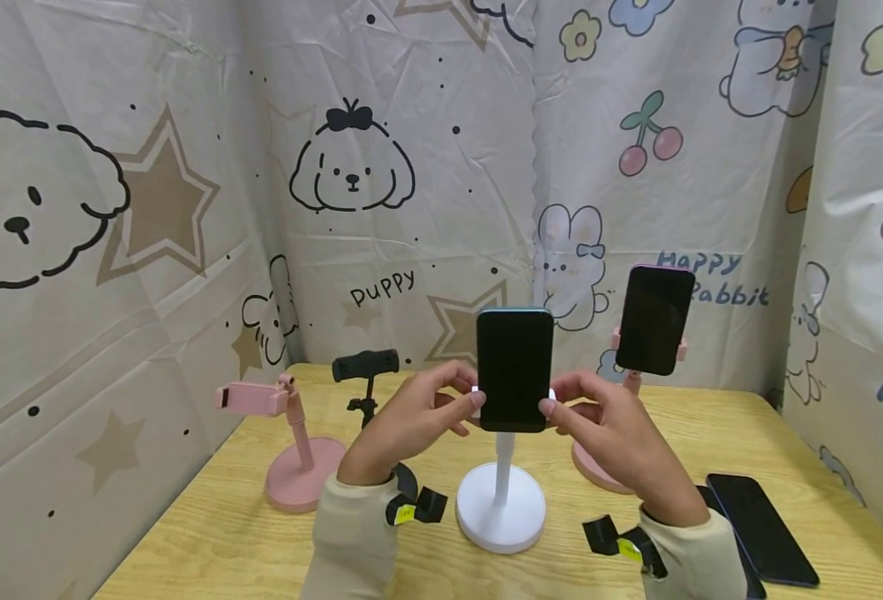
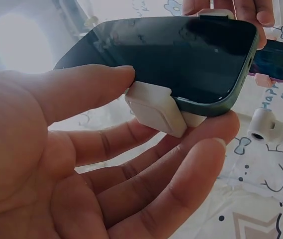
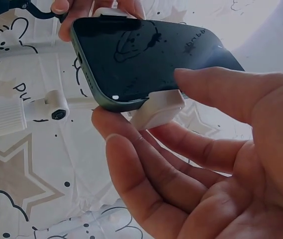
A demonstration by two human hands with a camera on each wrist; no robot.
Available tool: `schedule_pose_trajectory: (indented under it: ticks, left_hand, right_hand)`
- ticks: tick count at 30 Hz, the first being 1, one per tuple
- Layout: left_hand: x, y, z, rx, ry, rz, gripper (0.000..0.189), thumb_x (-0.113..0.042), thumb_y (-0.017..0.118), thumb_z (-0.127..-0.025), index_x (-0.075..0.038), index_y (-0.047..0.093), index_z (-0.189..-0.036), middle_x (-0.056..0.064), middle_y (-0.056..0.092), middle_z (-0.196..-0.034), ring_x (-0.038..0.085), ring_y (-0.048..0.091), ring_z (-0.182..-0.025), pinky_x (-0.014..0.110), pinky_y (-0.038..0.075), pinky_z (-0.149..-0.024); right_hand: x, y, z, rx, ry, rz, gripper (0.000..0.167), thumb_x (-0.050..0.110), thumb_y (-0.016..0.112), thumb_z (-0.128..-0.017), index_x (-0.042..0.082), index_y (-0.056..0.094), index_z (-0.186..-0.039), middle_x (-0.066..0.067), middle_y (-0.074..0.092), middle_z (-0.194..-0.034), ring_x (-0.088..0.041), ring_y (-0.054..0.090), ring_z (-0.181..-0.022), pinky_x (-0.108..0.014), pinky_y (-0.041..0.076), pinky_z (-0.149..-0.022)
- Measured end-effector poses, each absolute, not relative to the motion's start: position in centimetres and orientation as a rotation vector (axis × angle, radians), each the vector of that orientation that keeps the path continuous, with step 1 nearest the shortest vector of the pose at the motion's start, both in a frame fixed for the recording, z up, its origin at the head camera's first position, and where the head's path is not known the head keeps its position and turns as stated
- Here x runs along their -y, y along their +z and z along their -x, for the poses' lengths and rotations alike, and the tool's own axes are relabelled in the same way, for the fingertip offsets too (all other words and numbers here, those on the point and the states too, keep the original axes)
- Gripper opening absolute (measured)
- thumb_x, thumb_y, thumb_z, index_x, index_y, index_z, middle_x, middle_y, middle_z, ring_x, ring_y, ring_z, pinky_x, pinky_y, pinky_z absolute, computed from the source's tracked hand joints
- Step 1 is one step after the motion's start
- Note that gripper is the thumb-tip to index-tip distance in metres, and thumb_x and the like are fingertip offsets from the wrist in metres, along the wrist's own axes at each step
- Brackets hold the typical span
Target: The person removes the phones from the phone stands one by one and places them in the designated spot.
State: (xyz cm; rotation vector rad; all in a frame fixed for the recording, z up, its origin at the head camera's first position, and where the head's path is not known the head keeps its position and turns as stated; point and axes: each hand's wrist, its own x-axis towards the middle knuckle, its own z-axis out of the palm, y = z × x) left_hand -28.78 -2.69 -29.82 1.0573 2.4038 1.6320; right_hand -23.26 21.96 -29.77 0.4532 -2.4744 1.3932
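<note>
A dark-screened smartphone (image 1: 515, 367) with a blue-green edge stands upright at the top of a white phone stand (image 1: 500, 521). White clamp ends (image 2: 153, 107) hug its two long sides. My left hand (image 1: 422, 412) pinches the phone's left side, thumb by the clamp end and fingers behind. On the other side, my right hand (image 1: 614, 429) does the same, its thumb at the phone's front edge beside the other clamp end (image 3: 161, 107). In both wrist views the fingertips lie under the phone's back. Below the phone, the stand's white pole rises from its round base.
A pink stand (image 1: 306, 475) and a black stand (image 1: 366, 367) are on the left. Behind my right hand, another pink stand holds a phone (image 1: 655, 321). Dark phones (image 1: 764, 529) lie at the right of the wooden table (image 1: 209, 533). Printed curtains (image 1: 426, 167) surround it.
</note>
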Motion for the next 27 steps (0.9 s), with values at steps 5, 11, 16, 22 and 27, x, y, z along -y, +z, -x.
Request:
schedule_pose_trajectory:
  ticks: [5,11,16,22,27]
  left_hand:
    - [2.8,-29.7,28.6,-2.418,1.601,-1.095,0.017,-0.023,0.061,-0.097,-0.008,0.058,-0.104,0.008,0.061,-0.101,0.018,0.068,-0.078,0.031,0.057,-0.068]
    - [3.0,-29.4,28.1,-2.426,1.572,-1.12,0.016,-0.023,0.061,-0.097,-0.009,0.059,-0.104,0.007,0.063,-0.099,0.017,0.069,-0.078,0.031,0.057,-0.068]
    - [3.1,-29.1,27.8,-2.431,1.558,-1.095,0.016,-0.024,0.062,-0.096,-0.01,0.06,-0.103,0.006,0.062,-0.1,0.018,0.069,-0.078,0.031,0.057,-0.068]
    - [3.1,-29.0,27.7,-2.434,1.563,-1.094,0.013,-0.022,0.061,-0.096,-0.01,0.06,-0.102,0.006,0.062,-0.095,0.018,0.068,-0.075,0.033,0.058,-0.068]
    - [2.9,-29.3,27.9,-2.428,1.606,-1.087,0.014,-0.023,0.06,-0.097,-0.009,0.06,-0.101,0.01,0.062,-0.095,0.019,0.068,-0.071,0.037,0.058,-0.066]
  right_hand:
    - [-21.9,-29.6,22.9,2.474,1.386,-0.478,0.026,0.023,0.068,-0.091,0.004,0.062,-0.11,-0.01,0.063,-0.1,-0.017,0.069,-0.082,-0.028,0.056,-0.077]
    - [-21.9,-29.3,22.6,2.486,1.369,-0.5,0.024,0.02,0.068,-0.091,0.004,0.063,-0.108,-0.009,0.064,-0.098,-0.017,0.07,-0.081,-0.03,0.056,-0.078]
    - [-21.9,-29.2,22.4,2.492,1.352,-0.503,0.024,0.019,0.069,-0.091,0.004,0.063,-0.107,-0.009,0.064,-0.098,-0.018,0.07,-0.081,-0.03,0.056,-0.078]
    - [-21.9,-29.2,22.3,2.492,1.331,-0.497,0.024,0.02,0.069,-0.091,0.004,0.063,-0.107,-0.009,0.065,-0.098,-0.017,0.069,-0.082,-0.031,0.057,-0.078]
    - [-21.8,-29.3,22.4,2.501,1.314,-0.481,0.024,0.023,0.068,-0.092,0.005,0.064,-0.107,-0.006,0.066,-0.095,-0.017,0.067,-0.08,-0.028,0.055,-0.077]
